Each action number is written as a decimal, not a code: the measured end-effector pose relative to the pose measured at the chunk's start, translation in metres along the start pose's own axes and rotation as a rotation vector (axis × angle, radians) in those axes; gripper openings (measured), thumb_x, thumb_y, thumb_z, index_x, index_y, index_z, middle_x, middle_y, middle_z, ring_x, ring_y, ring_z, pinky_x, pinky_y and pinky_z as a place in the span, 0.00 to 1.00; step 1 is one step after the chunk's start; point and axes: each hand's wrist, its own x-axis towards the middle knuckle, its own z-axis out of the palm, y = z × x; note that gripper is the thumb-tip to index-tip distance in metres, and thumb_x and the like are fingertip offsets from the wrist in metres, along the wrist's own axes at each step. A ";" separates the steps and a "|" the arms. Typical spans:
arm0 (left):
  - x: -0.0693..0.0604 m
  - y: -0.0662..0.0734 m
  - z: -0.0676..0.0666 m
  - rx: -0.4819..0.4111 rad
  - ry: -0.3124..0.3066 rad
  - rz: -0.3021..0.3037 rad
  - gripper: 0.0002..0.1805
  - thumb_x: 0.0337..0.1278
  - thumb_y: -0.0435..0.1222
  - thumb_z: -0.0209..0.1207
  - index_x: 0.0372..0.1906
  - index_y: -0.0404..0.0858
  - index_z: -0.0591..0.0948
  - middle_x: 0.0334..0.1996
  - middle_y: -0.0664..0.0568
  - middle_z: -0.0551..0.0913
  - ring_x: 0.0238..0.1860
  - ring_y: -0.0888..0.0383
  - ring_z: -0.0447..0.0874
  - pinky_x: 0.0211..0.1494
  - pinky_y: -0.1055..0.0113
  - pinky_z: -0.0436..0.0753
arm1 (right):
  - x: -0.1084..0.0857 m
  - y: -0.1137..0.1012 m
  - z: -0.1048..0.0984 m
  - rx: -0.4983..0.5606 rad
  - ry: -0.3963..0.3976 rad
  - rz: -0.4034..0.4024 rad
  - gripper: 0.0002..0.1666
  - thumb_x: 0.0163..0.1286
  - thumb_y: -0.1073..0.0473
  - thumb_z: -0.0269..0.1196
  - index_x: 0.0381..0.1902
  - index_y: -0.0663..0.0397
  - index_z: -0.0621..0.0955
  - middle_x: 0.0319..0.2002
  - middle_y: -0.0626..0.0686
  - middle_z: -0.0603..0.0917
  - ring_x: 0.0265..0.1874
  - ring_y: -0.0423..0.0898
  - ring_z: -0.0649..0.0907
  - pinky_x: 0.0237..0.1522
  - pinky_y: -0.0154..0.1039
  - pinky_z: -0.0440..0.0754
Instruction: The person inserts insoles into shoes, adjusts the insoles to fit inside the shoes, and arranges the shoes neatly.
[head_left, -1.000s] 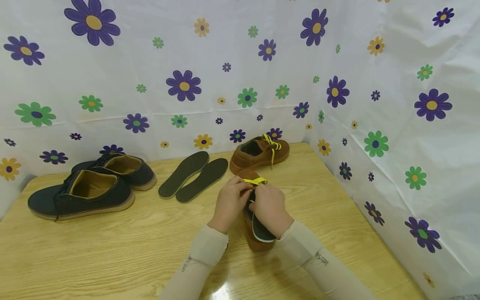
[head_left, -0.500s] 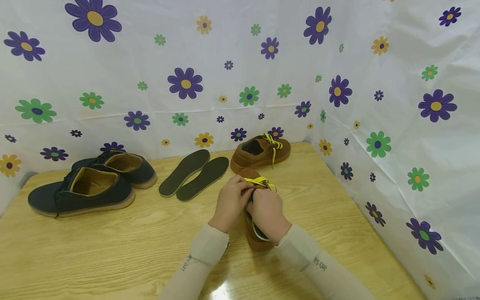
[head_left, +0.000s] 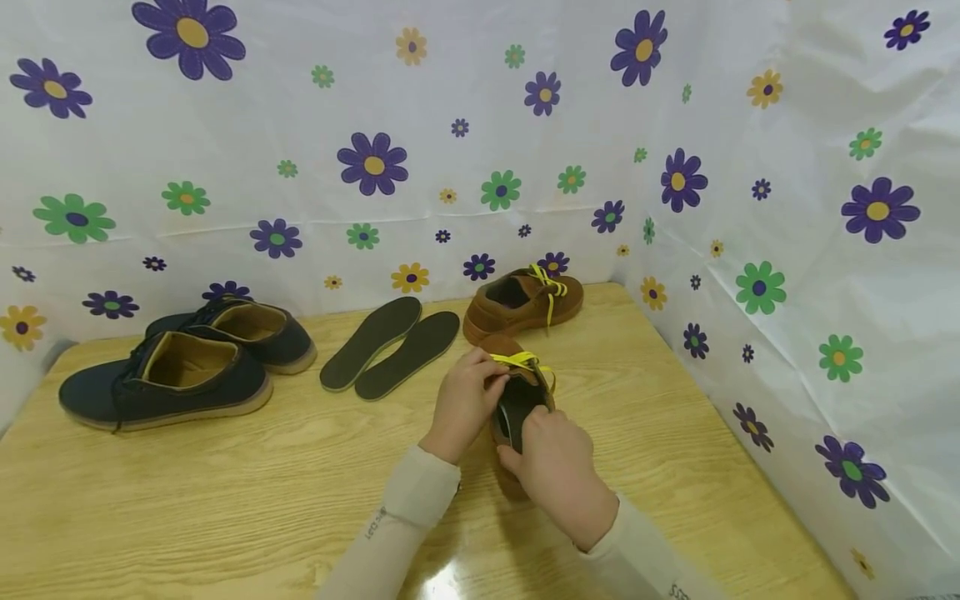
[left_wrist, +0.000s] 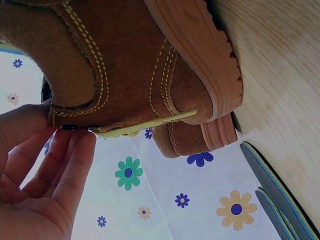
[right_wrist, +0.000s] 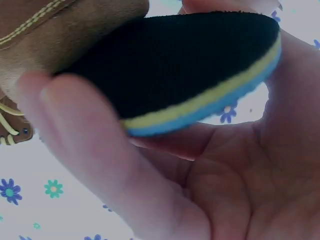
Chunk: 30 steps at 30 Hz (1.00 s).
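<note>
Hiding inside shoe [left_wrist: 125,60]: tip of insole [right_wrist: 195,62].

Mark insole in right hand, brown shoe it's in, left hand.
Insole [right_wrist: 195,65], right wrist view, black face.
Brown shoe [left_wrist: 127,65], left wrist view, suede side.
Left hand [head_left: 460,403], head view, back of hand.

shoe pair [head_left: 206,402] left of insoles [head_left: 407,356] | third insole [right_wrist: 200,65] partly in nearest shoe [left_wrist: 130,60]

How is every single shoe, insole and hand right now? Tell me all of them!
Near brown shoe: opening facing up, insole partly inside
Held insole: partway in, one end sticking out
Left hand: pinching the near shoe's upper
Right hand: holding that insole
Far brown shoe: upright, laced
Loose insoles: flat, side by side
Dark shoes: upright
</note>
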 end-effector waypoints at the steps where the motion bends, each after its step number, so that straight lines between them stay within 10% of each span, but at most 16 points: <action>1: 0.000 0.000 0.000 -0.001 0.001 0.000 0.04 0.53 0.29 0.67 0.34 0.34 0.88 0.30 0.51 0.78 0.31 0.56 0.78 0.35 0.67 0.80 | 0.000 0.001 0.001 0.008 0.008 0.007 0.32 0.55 0.44 0.72 0.35 0.72 0.79 0.24 0.60 0.79 0.21 0.53 0.82 0.19 0.43 0.81; 16: 0.000 0.001 -0.001 -0.001 -0.018 -0.022 0.05 0.53 0.30 0.67 0.36 0.34 0.88 0.29 0.51 0.77 0.30 0.56 0.76 0.35 0.67 0.79 | 0.011 0.010 0.011 0.116 0.160 -0.065 0.15 0.54 0.57 0.73 0.23 0.62 0.80 0.22 0.57 0.78 0.19 0.52 0.80 0.19 0.43 0.79; 30: 0.000 0.000 -0.001 -0.007 0.001 0.009 0.04 0.52 0.29 0.67 0.34 0.34 0.88 0.28 0.50 0.77 0.29 0.56 0.77 0.35 0.66 0.80 | 0.025 -0.006 0.015 -0.031 0.131 -0.027 0.11 0.57 0.59 0.70 0.28 0.63 0.85 0.28 0.61 0.79 0.21 0.51 0.81 0.19 0.42 0.81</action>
